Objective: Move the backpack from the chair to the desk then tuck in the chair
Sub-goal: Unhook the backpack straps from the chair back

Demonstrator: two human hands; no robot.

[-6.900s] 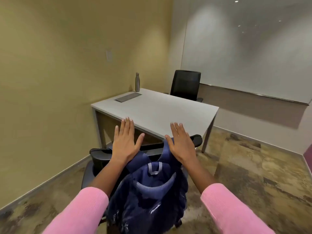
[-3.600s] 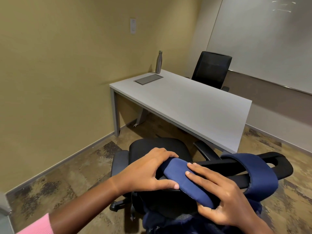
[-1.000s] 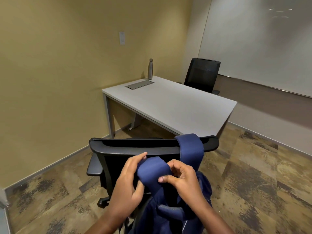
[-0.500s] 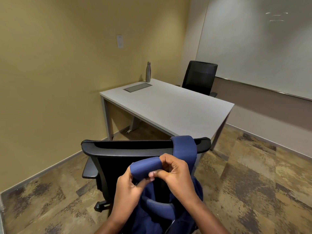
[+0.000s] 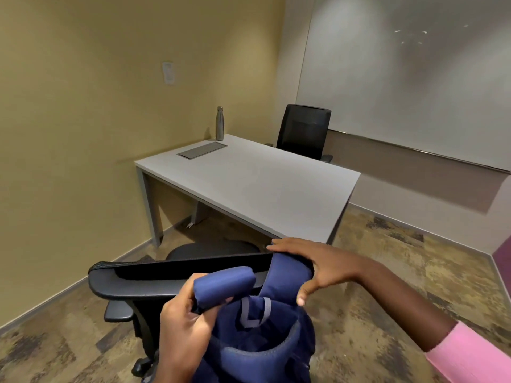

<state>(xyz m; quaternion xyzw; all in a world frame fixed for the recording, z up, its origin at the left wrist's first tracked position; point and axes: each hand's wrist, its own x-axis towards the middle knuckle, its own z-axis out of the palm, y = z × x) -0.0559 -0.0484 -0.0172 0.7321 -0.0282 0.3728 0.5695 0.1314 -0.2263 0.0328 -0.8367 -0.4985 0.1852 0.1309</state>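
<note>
The backpack [image 5: 257, 338] hangs off the chair [image 5: 154, 283] back, the left hand [image 5: 182, 324] gripping one freed strap and the right hand [image 5: 323, 266] cupped loosely over the other, which, I'd say, must lift clear before the desk [image 5: 262, 186]

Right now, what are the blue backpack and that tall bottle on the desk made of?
The backpack looks like soft woven cloth, matte dark blue; its padded strap bends in the left hand. The bottle looks like brushed metal, probably steel: grey with a dull shine. The desk top looks smooth pale laminate, though that is a guess.
</note>
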